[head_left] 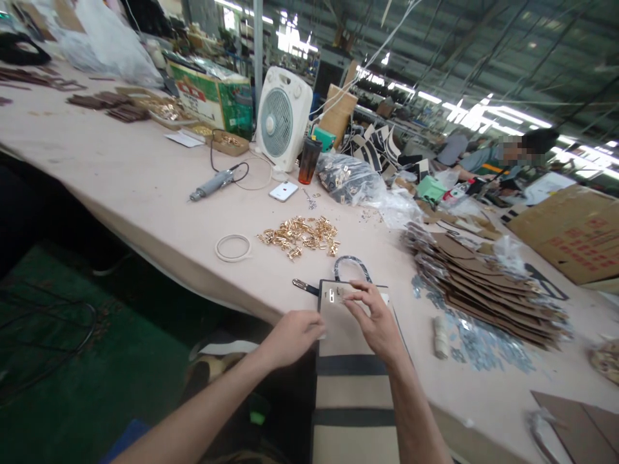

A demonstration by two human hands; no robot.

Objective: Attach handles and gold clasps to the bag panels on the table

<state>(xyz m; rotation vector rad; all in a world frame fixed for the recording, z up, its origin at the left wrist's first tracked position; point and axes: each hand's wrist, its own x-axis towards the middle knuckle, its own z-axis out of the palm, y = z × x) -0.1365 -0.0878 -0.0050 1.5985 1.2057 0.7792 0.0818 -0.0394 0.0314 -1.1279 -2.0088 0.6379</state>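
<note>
A long beige bag panel with dark bands lies across the table edge and hangs down towards my lap. A dark, wrapped handle loop rises at its far end, and a dark strap with a metal tip sticks out to its left. Over the panel, my right hand has its thumb and forefinger close together beside a small metal fitting; what they pinch is too small to name. My left hand is closed at the panel's left edge, its fingertips blurred around something I cannot make out.
Gold-coloured metal pieces lie heaped beyond the panel, beside a tape roll. Further back are an electric screwdriver, phone, fan and cup. Stacked brown pieces stand right. Another person sits beyond.
</note>
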